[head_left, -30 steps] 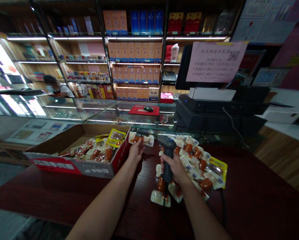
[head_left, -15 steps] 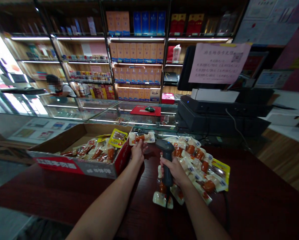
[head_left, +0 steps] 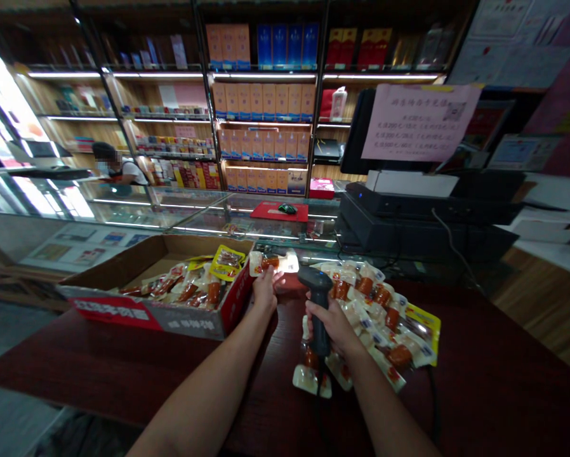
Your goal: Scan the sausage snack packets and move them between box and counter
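Note:
My left hand (head_left: pixel 265 289) pinches a clear snack packet (head_left: pixel 271 261) with an orange sausage inside, held up just right of the cardboard box (head_left: pixel 146 311). My right hand (head_left: pixel 330 324) is wrapped round the grip of a dark barcode scanner (head_left: pixel 317 295), whose head points toward the packet. Under and to the right of that hand lies a heap of similar sausage packets (head_left: pixel 380 317) on the dark red counter (head_left: pixel 480 374). The box holds more packets, some yellow.
A black till with a monitor and a pink paper notice (head_left: pixel 418 120) stands at the back right. A glass counter (head_left: pixel 194 212) runs behind, with a red mouse pad (head_left: pixel 280 211). Stocked shelves (head_left: pixel 261 101) fill the back wall. Another person (head_left: pixel 113 166) sits far left.
My left hand has lifted the packet slightly and turned it toward the scanner. The scanner hand has stayed almost where it was. The view has shifted a little.

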A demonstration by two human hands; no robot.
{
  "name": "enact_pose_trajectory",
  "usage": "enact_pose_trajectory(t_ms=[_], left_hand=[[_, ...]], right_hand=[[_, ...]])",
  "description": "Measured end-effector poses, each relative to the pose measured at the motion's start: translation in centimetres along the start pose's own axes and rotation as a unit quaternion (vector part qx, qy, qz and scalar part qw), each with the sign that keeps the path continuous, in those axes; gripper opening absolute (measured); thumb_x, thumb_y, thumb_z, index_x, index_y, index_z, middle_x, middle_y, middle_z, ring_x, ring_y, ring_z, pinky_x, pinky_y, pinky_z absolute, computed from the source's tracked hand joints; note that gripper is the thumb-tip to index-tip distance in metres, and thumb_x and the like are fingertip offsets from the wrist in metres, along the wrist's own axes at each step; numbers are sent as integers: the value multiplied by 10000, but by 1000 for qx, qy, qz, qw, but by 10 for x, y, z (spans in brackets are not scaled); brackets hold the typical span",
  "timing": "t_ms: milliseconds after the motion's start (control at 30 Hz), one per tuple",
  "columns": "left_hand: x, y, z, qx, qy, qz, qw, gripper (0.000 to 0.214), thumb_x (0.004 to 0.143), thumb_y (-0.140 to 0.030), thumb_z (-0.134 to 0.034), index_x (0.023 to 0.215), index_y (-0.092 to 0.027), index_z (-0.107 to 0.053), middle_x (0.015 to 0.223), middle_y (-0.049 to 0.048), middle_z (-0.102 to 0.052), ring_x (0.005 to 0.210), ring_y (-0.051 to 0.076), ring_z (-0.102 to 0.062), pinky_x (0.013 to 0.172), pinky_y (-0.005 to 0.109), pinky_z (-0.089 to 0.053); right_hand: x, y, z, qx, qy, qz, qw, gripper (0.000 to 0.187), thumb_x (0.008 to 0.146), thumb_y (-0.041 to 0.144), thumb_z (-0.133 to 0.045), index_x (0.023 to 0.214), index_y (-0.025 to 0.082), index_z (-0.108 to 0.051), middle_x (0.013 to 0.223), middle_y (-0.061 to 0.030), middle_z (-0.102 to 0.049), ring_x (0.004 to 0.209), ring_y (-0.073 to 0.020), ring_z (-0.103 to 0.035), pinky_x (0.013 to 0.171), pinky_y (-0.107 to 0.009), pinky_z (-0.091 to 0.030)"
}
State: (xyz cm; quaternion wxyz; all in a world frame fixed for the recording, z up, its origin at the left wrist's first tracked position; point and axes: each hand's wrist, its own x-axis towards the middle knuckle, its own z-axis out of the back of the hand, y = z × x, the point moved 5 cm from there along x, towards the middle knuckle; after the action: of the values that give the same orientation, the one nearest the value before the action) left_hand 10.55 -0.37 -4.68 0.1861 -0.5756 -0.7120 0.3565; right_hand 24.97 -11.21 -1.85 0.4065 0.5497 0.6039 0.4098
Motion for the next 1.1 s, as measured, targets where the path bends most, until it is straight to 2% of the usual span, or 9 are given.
enact_pose_trajectory(t_ms=[233,400,500,600,700,800,933,1000,1100], left_hand=[[-5,-1,-6,18,31,-10,999,162,804,-272,-576,799,-110,-559,724,42,-637,590,125,-640,510,214,-492],[-13,-17,-18,-12,44,-40,998,165,799,-283,-573,783,-121,-547,705,43,-633,610,141,-645,579,245,-496],[-15,-36,-24,-56,17,-66,996,122,836,-242,-508,793,-131,-532,688,31,-613,620,132,-640,621,255,-500],[-9,-60,-22,-110,-33,-89,989,122,869,-200,-423,806,-145,-511,693,23,-592,628,114,-628,669,264,-502],[6,-81,-10,-149,-111,-106,977,119,877,-181,-379,850,-177,-495,786,24,-587,703,108,-634,736,275,-504],[25,-98,4,-154,-160,-102,970,154,877,-197,-360,921,-234,-502,936,45,-585,900,139,-629,784,291,-504],[40,-108,10,-154,-173,-63,971,264,890,-292,-305,1063,-241,-498,1112,119,-547,1114,216,-545,823,355,-499],[40,-108,8,-156,-171,-36,972,343,895,-345,-280,1163,-220,-453,1197,149,-505,1156,241,-515,844,373,-491],[32,-105,2,-154,-159,-9,975,409,895,-386,-287,1269,-242,-366,1299,137,-441,1180,222,-498,857,342,-489]], right_hand=[[-3,3,-1,8,-15,1,1000,396,659,361,-712,954,193,-509,536,72,-541,374,-93,-480,332,-213,-440],[-6,14,-9,33,-18,17,999,419,658,346,-719,986,187,-511,553,64,-549,386,-87,-484,345,-204,-436],[-5,24,-21,28,-6,24,999,438,657,347,-714,1009,185,-510,558,61,-553,386,-91,-491,344,-206,-439],[0,35,-40,8,23,33,999,424,654,358,-715,986,183,-518,560,62,-554,387,-91,-495,343,-206,-441],[7,42,-61,-10,56,46,997,419,649,369,-711,967,177,-517,541,69,-546,370,-89,-482,328,-207,-437],[12,43,-80,-22,84,51,995,410,670,361,-693,983,172,-508,535,70,-550,366,-90,-486,325,-208,-443],[15,39,-95,-23,98,48,994,419,664,356,-699,985,170,-506,524,70,-554,364,-91,-485,320,-208,-445],[15,36,-97,-21,98,45,994,417,656,354,-704,975,174,-507,520,68,-556,364,-93,-487,320,-207,-444],[16,33,-95,-16,91,46,995,416,649,352,-705,969,175,-508,518,67,-558,363,-94,-488,317,-205,-443]])
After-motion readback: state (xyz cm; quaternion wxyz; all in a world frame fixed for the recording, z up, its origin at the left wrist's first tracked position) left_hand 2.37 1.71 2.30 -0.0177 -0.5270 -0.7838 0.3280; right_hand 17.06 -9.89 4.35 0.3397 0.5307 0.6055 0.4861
